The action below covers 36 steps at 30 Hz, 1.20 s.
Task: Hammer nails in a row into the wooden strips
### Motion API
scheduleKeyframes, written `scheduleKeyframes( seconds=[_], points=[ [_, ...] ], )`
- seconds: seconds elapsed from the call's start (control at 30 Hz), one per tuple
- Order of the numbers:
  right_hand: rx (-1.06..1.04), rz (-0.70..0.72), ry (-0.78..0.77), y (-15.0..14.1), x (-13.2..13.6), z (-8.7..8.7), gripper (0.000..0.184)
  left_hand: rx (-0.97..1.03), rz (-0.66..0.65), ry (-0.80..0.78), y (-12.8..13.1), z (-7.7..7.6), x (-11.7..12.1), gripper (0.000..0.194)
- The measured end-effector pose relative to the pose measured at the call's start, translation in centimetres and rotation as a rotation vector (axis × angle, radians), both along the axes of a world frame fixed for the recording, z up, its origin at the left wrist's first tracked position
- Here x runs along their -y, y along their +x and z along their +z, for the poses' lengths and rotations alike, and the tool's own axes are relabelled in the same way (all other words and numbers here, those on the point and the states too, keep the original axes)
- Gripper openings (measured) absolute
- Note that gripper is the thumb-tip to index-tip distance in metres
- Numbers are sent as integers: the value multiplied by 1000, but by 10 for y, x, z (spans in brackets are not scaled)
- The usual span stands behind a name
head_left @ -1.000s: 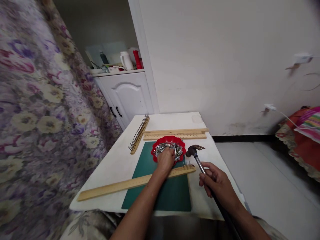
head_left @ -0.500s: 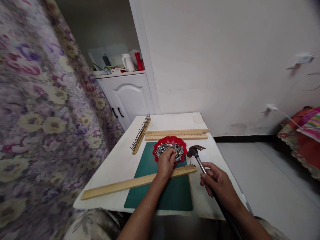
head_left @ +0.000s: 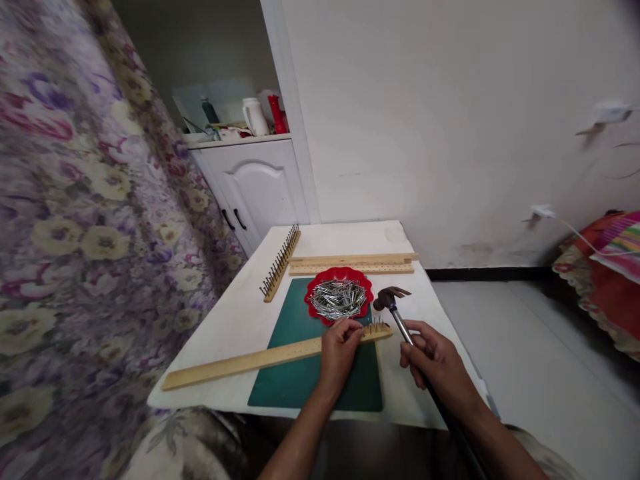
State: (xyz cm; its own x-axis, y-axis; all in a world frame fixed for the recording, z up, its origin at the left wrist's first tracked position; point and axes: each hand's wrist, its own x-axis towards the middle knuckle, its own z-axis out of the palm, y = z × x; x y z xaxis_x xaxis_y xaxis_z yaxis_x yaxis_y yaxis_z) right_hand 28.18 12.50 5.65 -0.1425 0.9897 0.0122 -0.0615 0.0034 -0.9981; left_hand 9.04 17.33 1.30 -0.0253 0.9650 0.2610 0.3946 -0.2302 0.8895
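My left hand (head_left: 341,350) is closed in a pinch over the wooden strip (head_left: 240,362), beside several upright nails (head_left: 377,323) at its right end. The nail between its fingertips is mostly hidden. My right hand (head_left: 433,353) grips a claw hammer (head_left: 403,325) by its shaft, head raised to the right of the strip's end. Just beyond my left hand, a red scalloped bowl (head_left: 309,312) holds a heap of loose nails (head_left: 338,298). The strip lies slantwise across a green mat (head_left: 285,387).
Wooden strips with holes (head_left: 350,268) lie behind the bowl. At the left rear, another strip bristling with nails (head_left: 281,263) rests on the white table (head_left: 225,320). A flowered curtain (head_left: 100,233) hangs at left; a white cabinet (head_left: 263,193) and wall stand behind.
My left hand has come out of the nail bowl toward me and down to the strip, near the standing nails. The right hand and hammer have barely moved.
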Motion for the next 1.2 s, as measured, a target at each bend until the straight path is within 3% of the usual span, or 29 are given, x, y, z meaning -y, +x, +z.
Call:
scheduleKeyframes(
  seconds=[0.47, 0.77, 1.2],
  points=[
    [13, 28, -35, -1, 4, 6, 37, -137, 0, 35, 4, -2, -2, 13],
    [79, 168, -70, -7, 13, 7, 33, -212, 15, 29, 6, -4, -4, 13],
    [145, 143, -34, -10, 14, 4, 35, -199, 13, 25, 5, -9, -5, 13]
  ],
)
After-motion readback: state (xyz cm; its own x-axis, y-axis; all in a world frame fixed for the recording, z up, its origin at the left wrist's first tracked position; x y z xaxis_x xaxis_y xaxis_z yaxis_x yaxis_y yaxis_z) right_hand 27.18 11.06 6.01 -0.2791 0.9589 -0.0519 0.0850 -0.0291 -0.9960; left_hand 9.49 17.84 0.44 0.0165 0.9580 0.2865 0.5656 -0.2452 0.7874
